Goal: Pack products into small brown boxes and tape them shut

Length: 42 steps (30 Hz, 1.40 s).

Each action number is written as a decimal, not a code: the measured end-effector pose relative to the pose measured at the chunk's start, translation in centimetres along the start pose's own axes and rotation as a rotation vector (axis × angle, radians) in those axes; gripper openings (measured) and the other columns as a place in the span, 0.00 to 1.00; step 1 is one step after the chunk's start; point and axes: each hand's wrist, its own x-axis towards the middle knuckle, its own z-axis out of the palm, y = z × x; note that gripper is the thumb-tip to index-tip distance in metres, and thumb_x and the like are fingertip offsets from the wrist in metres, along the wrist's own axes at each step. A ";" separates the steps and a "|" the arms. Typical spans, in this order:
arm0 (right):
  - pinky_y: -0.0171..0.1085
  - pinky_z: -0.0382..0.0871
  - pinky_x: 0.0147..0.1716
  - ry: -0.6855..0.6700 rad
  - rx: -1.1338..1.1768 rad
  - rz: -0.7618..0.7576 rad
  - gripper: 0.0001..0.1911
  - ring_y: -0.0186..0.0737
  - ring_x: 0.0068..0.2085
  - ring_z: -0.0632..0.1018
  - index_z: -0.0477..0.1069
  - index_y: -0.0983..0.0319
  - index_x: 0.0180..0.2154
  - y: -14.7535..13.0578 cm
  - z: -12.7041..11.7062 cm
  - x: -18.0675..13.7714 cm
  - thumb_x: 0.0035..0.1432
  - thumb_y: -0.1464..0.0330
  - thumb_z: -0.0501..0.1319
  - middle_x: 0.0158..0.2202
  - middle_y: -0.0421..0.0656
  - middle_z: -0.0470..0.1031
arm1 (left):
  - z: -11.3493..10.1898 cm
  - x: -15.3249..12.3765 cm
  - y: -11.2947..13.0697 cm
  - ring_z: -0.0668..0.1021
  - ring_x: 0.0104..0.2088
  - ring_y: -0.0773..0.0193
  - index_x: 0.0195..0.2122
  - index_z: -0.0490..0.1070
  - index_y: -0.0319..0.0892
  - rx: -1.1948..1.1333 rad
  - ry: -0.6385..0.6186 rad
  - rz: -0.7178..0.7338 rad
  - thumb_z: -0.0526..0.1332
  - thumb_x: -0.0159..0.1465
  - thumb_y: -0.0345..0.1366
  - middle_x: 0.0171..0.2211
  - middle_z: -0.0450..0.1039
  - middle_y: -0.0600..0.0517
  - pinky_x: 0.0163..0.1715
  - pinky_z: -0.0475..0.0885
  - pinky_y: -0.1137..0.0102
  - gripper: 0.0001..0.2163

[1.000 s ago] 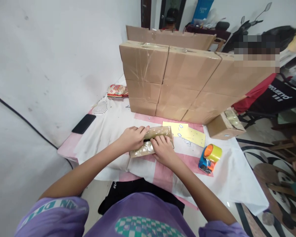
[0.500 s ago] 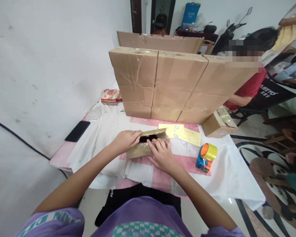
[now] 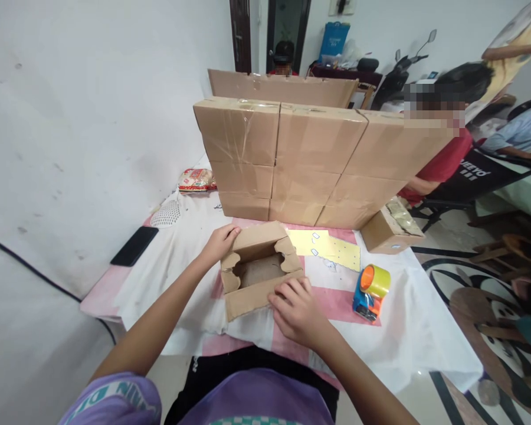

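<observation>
Clothed table, cartons stacked behind | box at centre, flaps spread | left hand gripped its far-left corner, likely steadying it | right hand lay flat, unclenched, pinning near flap | tape gun beside, within reach

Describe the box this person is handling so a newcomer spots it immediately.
Find the wall of stacked cartons. In front of it, between the left hand and right hand, sits a small cardboard box. Unlike the sealed cartons, its top flaps stand open.

Brown box, pink-and-white checked cloth, orange-blue tape dispenser.
</observation>
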 end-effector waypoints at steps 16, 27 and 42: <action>0.61 0.52 0.60 -0.544 0.013 0.381 0.16 0.64 0.62 0.65 0.77 0.63 0.50 5.9 -1.1 9.4 0.60 0.70 0.62 0.53 0.56 0.75 | 1.5 -0.8 1.5 0.64 0.61 0.39 0.60 0.72 0.46 0.419 0.080 0.009 0.64 0.60 0.46 0.63 0.62 0.39 0.56 0.65 0.46 0.26; 0.48 0.63 0.48 -0.567 -0.230 0.319 0.06 0.56 0.50 0.73 0.81 0.64 0.32 6.5 0.8 9.4 0.53 0.74 0.63 0.31 0.53 0.81 | 3.2 -4.2 -1.4 0.64 0.68 0.45 0.66 0.64 0.44 0.052 0.197 -0.065 0.53 0.64 0.40 0.72 0.52 0.42 0.64 0.64 0.52 0.28; 0.38 0.64 0.37 0.188 0.190 0.090 0.06 0.41 0.37 0.72 0.69 0.58 0.28 9.5 1.5 4.2 0.58 0.70 0.59 0.30 0.41 0.73 | 3.7 -7.4 -5.4 0.78 0.53 0.41 0.44 0.74 0.41 -0.547 0.347 -0.464 0.62 0.51 0.63 0.49 0.78 0.42 0.54 0.74 0.50 0.31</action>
